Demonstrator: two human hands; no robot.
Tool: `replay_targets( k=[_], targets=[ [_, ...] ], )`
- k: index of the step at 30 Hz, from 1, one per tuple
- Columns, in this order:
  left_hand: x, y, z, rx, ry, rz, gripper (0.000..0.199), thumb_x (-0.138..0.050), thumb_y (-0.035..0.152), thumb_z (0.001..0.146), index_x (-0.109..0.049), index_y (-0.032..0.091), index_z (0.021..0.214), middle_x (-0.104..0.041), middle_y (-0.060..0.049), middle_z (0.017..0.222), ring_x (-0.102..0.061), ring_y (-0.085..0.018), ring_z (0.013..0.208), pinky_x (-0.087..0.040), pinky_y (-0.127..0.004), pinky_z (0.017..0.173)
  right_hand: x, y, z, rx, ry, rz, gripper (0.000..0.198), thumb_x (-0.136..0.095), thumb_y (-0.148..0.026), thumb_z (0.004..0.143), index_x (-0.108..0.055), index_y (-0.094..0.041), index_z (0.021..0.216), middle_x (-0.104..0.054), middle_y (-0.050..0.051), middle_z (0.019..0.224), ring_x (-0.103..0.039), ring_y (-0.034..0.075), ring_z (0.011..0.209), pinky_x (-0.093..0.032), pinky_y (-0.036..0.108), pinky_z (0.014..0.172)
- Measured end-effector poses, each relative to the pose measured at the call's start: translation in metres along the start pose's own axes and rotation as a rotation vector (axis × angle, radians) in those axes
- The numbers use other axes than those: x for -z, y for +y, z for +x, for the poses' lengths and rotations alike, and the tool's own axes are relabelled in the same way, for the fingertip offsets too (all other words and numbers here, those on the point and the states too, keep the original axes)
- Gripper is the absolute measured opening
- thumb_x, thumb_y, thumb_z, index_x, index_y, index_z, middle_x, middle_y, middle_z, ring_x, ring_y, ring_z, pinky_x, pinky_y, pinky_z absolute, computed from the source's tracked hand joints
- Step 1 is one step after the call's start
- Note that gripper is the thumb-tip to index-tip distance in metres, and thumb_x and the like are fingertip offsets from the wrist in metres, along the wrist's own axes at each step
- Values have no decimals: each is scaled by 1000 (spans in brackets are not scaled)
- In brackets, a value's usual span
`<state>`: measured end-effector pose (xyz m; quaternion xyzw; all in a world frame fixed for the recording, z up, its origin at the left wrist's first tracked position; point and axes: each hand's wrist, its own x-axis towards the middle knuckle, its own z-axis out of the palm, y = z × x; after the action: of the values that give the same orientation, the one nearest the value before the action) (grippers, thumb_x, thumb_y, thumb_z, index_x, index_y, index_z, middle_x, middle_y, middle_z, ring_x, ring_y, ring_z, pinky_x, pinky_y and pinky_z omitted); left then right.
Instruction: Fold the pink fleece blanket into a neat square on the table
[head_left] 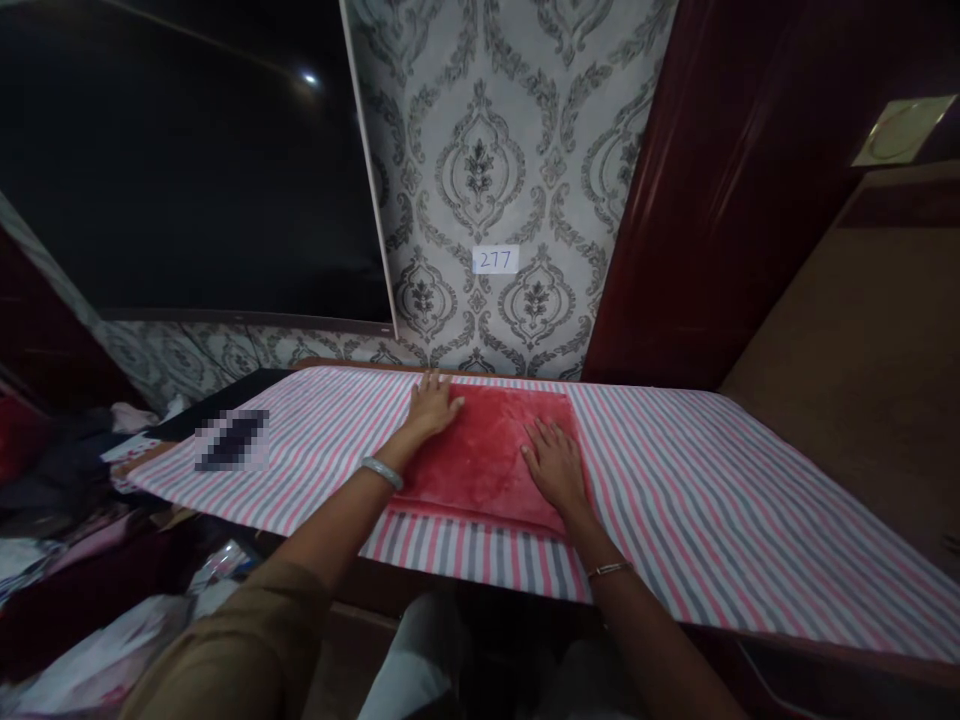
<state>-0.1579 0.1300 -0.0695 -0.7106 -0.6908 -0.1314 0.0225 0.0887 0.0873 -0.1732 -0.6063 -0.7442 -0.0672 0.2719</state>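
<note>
A plush red cloth (480, 455), folded into a flat rectangle, lies on the striped cover (675, 480) in front of me. My left hand (433, 407) rests at its far left corner, fingers stretched out and spread. On the right half of the cloth, my right hand (555, 463) lies palm down with its fingers apart. Neither hand grips the cloth; both press flat against it. A layered fold edge shows along the side nearest me.
At the left of the covered table is a blurred-out dark item (232, 440). Behind stands a large black television screen (195, 170). A paper label (496, 260) reading 277 is on the patterned wall. Heaped clothes and bags (97, 640) lie at lower left.
</note>
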Motion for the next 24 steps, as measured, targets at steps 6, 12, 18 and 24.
replay_targets(
  k=[6,12,18,24],
  targets=[
    [-48,8,-16,-48,-116,112,67,-30,56,97,-30,22,156,-22,-10,164,-12,-38,151,-14,-66,115,4,-2,2,-3,-28,9,48,-38,-36,99,-50,-22,143,-44,5,153,-32,27,142,-24,46,114],
    [-55,1,-13,-51,-88,134,68,-30,57,97,-29,25,156,-22,-10,164,-13,-37,151,-16,-66,115,12,-4,5,-60,-146,-1,50,-37,-38,99,-47,-23,146,-38,5,157,-27,27,145,-21,48,116],
    [-54,4,-14,-44,-76,105,67,-32,57,96,-32,24,155,-22,-10,164,-13,-37,151,-15,-67,115,40,-22,54,-160,-341,-2,51,-35,-44,99,-49,-25,144,-42,9,154,-35,31,141,-25,54,113],
    [-54,2,-15,-56,-54,75,68,-36,57,95,-35,22,154,-23,-12,163,-15,-39,150,-15,-68,115,20,-14,79,-254,-234,-43,58,-29,-50,101,-34,-25,153,-26,7,162,-12,31,150,-14,57,116]
  ],
)
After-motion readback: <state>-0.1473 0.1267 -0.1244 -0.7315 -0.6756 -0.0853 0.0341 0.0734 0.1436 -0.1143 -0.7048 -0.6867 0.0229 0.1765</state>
